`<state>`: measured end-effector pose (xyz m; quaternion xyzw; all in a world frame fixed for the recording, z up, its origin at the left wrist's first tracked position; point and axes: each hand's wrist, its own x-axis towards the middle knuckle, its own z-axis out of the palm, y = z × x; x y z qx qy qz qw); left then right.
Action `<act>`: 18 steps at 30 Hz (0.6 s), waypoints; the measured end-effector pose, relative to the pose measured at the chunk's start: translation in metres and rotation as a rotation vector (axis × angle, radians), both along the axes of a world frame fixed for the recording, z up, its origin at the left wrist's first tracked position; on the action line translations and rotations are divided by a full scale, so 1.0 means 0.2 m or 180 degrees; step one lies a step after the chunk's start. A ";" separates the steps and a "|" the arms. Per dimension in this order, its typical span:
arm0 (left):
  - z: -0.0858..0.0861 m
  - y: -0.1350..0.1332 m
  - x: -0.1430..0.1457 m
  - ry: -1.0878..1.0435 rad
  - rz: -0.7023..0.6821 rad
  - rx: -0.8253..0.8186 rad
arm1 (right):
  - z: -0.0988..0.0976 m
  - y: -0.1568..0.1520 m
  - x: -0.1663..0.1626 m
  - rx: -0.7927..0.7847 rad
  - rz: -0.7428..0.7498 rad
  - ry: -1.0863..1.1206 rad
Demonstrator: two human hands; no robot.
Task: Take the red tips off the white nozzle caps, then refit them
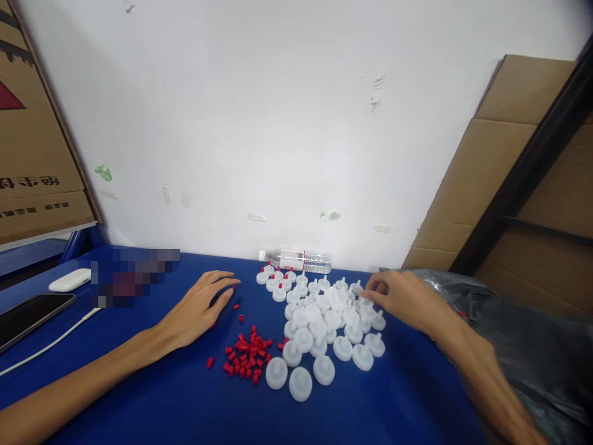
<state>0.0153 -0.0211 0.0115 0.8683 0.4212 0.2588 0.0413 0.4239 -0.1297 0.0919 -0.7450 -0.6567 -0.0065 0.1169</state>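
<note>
left grip (198, 309): near red caps (252, 350) | right grip (396, 294): beside white spouted lids (332, 319) | bottle (296, 261): lying sideways

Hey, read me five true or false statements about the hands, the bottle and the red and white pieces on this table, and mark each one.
1. The clear bottle lies on its side, its white cap toward the left. True.
2. Every white piece has a red cap on its tip. False: only a few white pieces, near the bottle, have one; most are bare.
3. The right hand is at the right side of the white pieces. True.
4. Most of the loose red caps lie to the right of the white pieces. False: they lie to the left.
5. The left hand is gripping the bottle. False: the left hand is spread, apart from the bottle.
</note>
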 end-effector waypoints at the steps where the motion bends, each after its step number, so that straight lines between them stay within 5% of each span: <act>1: 0.00 0.00 0.00 0.0016 0.0002 -0.0012 | 0.01 0.00 -0.01 0.0088 -0.0013 -0.0025; 18: 0.19 0.30 0.32 0.0586 -0.0435 -0.0132 | -0.04 0.04 -0.18 0.1561 0.0568 -0.0308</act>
